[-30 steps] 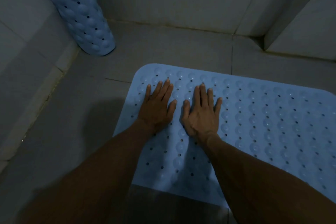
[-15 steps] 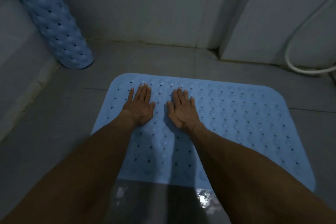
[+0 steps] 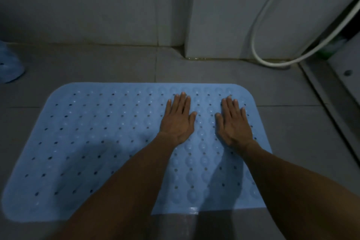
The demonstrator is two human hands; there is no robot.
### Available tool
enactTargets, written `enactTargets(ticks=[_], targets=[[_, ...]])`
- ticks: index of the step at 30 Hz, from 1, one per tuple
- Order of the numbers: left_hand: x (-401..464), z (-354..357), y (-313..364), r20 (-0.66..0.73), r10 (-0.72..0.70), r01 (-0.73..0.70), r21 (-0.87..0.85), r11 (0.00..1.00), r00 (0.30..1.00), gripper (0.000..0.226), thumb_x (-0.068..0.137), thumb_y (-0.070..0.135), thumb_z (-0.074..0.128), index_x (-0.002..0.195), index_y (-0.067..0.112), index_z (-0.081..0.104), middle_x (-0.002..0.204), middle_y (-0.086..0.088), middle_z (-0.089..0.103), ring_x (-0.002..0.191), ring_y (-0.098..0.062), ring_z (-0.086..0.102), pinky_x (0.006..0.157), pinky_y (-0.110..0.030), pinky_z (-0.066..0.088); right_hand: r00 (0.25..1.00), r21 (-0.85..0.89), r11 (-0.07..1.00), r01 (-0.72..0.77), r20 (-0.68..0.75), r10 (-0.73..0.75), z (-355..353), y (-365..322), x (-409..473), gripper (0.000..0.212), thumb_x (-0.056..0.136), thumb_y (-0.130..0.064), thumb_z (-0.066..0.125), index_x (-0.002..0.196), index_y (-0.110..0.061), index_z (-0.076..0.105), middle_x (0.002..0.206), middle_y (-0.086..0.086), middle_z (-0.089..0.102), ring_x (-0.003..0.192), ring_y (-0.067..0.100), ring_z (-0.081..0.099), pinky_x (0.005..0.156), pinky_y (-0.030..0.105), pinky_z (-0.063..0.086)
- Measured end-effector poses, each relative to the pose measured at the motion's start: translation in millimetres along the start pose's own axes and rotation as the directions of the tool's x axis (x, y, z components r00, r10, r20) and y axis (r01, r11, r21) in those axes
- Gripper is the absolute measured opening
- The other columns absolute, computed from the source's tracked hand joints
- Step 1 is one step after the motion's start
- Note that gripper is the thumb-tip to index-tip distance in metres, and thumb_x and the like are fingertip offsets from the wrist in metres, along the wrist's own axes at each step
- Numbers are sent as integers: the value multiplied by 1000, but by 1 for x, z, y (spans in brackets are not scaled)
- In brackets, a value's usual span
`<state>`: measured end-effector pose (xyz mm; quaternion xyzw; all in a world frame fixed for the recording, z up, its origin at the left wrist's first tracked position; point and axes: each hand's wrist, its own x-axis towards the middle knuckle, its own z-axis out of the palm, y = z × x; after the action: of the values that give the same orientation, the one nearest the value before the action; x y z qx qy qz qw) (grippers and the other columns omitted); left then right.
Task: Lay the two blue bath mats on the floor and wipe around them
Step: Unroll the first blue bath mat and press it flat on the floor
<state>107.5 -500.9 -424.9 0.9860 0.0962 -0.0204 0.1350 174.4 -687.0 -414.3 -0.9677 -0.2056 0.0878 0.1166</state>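
A light blue bath mat (image 3: 93, 142) with holes and round bumps lies flat on the grey tiled floor. My left hand (image 3: 178, 121) and my right hand (image 3: 232, 124) rest palm down on its far right part, fingers together and pointing away from me, holding nothing. They lie about a hand's width apart. Only the bottom end of the second blue mat (image 3: 9, 64), rolled up, shows at the left edge of the frame.
A white hose (image 3: 259, 31) loops down the right wall to the floor. A metal door track (image 3: 329, 99) runs diagonally on the right. The tiled wall (image 3: 97, 6) stands behind the mat. A wet patch glints at the mat's near edge (image 3: 192, 210).
Both hands have slid from the mat's left part to its right part and spread wider apart. The view has swung right, so the rolled mat is nearly out of frame.
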Motion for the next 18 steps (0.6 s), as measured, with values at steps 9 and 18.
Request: enactTargets(ticks=[9,18], targets=[[1,6,3,-152,-12,15,21,1000,988,60,99,34,32,152,5,26,160,-11,21,150,-26,13,120,-48,16,999,26,1000,4,-54,-2,3,1,2,62,104,-48,17,159,-25,0,166,-3,-6,152,12,-13,124,41,-5],[2,5,4,-144,-22,18,-26,1000,989,60,98,32,36,148,-2,31,158,-16,25,149,-27,17,119,-50,19,1000,-43,999,-30,2,30,5,1,7,64,102,-49,16,159,-26,-3,166,1,-8,153,17,-13,125,45,-1]])
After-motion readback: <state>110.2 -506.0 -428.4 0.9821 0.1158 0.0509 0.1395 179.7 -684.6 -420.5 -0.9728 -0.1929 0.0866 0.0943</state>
